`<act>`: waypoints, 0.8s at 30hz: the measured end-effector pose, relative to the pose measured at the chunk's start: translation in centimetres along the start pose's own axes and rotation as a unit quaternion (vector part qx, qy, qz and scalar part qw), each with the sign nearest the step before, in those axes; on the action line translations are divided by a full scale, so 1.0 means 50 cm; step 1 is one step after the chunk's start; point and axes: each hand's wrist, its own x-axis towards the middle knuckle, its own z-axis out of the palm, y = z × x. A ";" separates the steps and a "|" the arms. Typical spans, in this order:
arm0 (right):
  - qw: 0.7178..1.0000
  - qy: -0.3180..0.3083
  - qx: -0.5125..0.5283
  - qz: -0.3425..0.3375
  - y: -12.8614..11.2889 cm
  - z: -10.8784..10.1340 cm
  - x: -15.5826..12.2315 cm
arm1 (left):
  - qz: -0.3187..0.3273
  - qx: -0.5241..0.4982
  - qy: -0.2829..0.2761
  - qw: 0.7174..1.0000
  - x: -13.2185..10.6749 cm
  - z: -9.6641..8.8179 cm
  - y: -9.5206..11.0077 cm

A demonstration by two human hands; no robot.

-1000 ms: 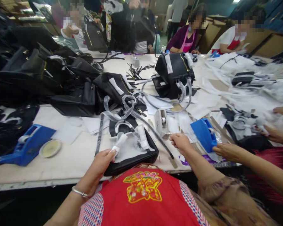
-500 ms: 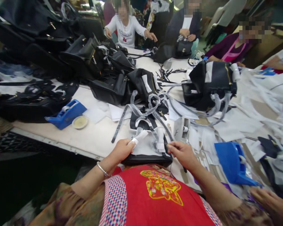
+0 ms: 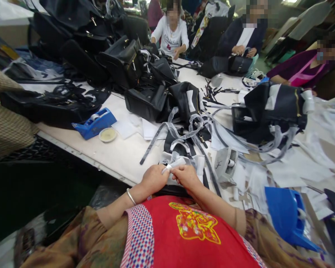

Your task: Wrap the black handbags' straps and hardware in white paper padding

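Observation:
My left hand [image 3: 154, 179] and my right hand [image 3: 188, 176] meet at the table's near edge, both closed on a small white paper-wrapped part [image 3: 173, 165] of a black handbag [image 3: 181, 150] that lies in front of me. The bag's straps are wrapped in clear plastic and trail away across the table. A silver bangle sits on my left wrist.
A blue tape dispenser [image 3: 95, 123] and a small round dish [image 3: 108, 134] lie at the left. Another blue dispenser [image 3: 284, 216] stands at the right. Black handbags [image 3: 145, 98] pile at the back left, one bag [image 3: 270, 109] at the right. White paper sheets cover the right side. Several people sit across the table [image 3: 120, 156].
My right hand has come left from the dispenser side to join my left hand on the white wrapped part. The view has swung to the left. The neighbour's hands have left the frame.

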 end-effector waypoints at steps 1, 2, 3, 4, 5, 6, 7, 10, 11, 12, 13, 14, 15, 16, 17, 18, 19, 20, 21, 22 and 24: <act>1.000 -0.001 0.009 0.008 0.002 0.002 0.001 | -0.001 0.014 0.001 1.000 -0.002 0.000 0.002; 1.000 -0.002 0.021 0.017 0.006 0.005 0.003 | -0.003 0.029 0.002 1.000 -0.003 0.000 0.005; 0.999 -0.003 0.036 0.027 0.010 0.007 0.006 | -0.006 0.044 0.002 0.999 -0.005 0.000 0.008; 0.998 -0.005 0.051 0.039 0.013 0.009 0.009 | -0.011 0.060 0.003 0.998 -0.006 0.001 0.011; 0.997 -0.007 0.065 0.051 0.015 0.010 0.012 | -0.018 0.073 0.003 0.997 -0.007 0.001 0.015; 0.995 -0.011 0.073 0.062 0.017 0.010 0.014 | -0.025 0.083 0.002 0.996 -0.008 0.001 0.017; 0.994 -0.016 0.077 0.072 0.016 0.010 0.016 | -0.030 0.089 0.000 0.996 -0.009 0.001 0.019; 0.992 -0.032 0.084 0.090 0.014 0.004 0.015 | -0.032 0.086 -0.005 0.996 -0.007 0.000 0.021; 0.991 -0.037 0.093 0.092 0.015 0.002 0.013 | -0.028 0.077 -0.004 0.997 -0.006 0.000 0.020; 0.989 -0.042 0.107 0.089 0.018 0.000 0.013 | -0.023 0.063 -0.002 0.998 -0.004 0.000 0.019; 0.988 -0.045 0.125 0.081 0.022 -0.001 0.012 | -0.018 0.040 -0.003 0.999 -0.001 -0.001 0.017; 0.986 -0.048 0.144 0.071 0.027 -0.002 0.013 | -0.017 0.010 -0.009 1.000 0.001 -0.001 0.014; 0.984 -0.049 0.162 0.056 0.032 -0.001 0.014 | -0.022 -0.030 -0.020 0.999 0.004 -0.002 0.011; 0.982 -0.047 0.176 0.039 0.038 -0.001 0.016 | -0.034 -0.076 -0.036 0.996 0.007 -0.002 0.006; 0.982 -0.044 0.185 0.018 0.043 0.000 0.019 | -0.050 -0.128 -0.056 0.989 0.011 -0.004 0.001; 0.981 -0.043 0.189 0.000 0.047 0.001 0.022 | -0.068 -0.183 -0.077 0.978 0.015 -0.006 -0.006; 0.981 -0.043 0.190 -0.016 0.051 0.002 0.026 | -0.083 -0.236 -0.100 0.963 0.019 -0.009 -0.014; 0.980 -0.047 0.191 -0.028 0.054 0.003 0.031 | -0.094 -0.287 -0.125 0.945 0.023 -0.012 -0.023; 0.979 -0.056 0.193 -0.034 0.056 0.004 0.036 | -0.098 -0.332 -0.151 0.926 0.027 -0.016 -0.033; 0.977 -0.067 0.199 -0.034 0.059 0.004 0.042 | -0.100 -0.369 -0.178 0.907 0.031 -0.019 -0.043; 0.971 -0.092 0.220 -0.027 0.063 0.005 0.054 | -0.101 -0.418 -0.223 0.875 0.039 -0.025 -0.064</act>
